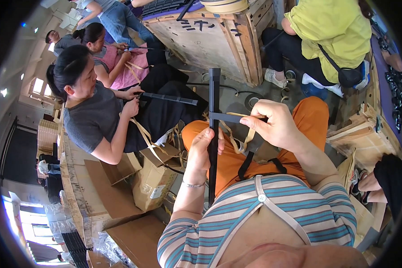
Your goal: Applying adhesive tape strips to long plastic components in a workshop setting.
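Black bar (214, 89) clasped in our left hand (200, 149), dark strip (226, 117) pinched in our right hand (274, 123).
The bar, above our orange trousers (310, 116), looks light, stiff and perhaps slippery; we judge it best gripped below the strip. The strip, reaching out to the bar's right, seems soft and bendy, easiest taken by its far end. Our left hand closes round the bar, thumb and fingers opposed; our right hand clamps the strip's end, tan ribbon (251, 135) hanging right of the bar.

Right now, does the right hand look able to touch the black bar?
Probably yes: the right hand is near the black bar, with little but the dark strip it pinches between them.
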Demonstrator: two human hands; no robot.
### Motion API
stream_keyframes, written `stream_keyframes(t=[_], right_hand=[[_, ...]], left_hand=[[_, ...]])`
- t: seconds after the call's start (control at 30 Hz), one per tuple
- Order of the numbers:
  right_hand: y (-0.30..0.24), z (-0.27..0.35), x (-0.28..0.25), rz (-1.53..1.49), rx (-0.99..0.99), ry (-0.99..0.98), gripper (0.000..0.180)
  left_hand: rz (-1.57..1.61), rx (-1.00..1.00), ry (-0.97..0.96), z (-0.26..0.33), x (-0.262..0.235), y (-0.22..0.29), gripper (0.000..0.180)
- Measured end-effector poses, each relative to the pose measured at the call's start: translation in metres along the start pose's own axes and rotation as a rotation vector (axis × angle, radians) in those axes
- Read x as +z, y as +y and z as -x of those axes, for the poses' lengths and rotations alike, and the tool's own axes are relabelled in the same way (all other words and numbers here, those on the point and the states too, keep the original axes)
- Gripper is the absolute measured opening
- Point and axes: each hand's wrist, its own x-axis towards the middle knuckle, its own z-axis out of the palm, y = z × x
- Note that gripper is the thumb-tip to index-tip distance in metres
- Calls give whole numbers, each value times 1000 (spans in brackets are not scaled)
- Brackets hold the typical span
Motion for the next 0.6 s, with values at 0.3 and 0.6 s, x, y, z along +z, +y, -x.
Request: stream_keyframes(t=[0.3, 0.6], right_hand=[[-4, -3, 3, -98, 51, -5, 29], [-2, -3, 2, -130, 55, -22, 31]], left_hand=[[290, -77, -289, 4, 9, 7, 54], [243, 24, -245, 6, 14, 8, 49]])
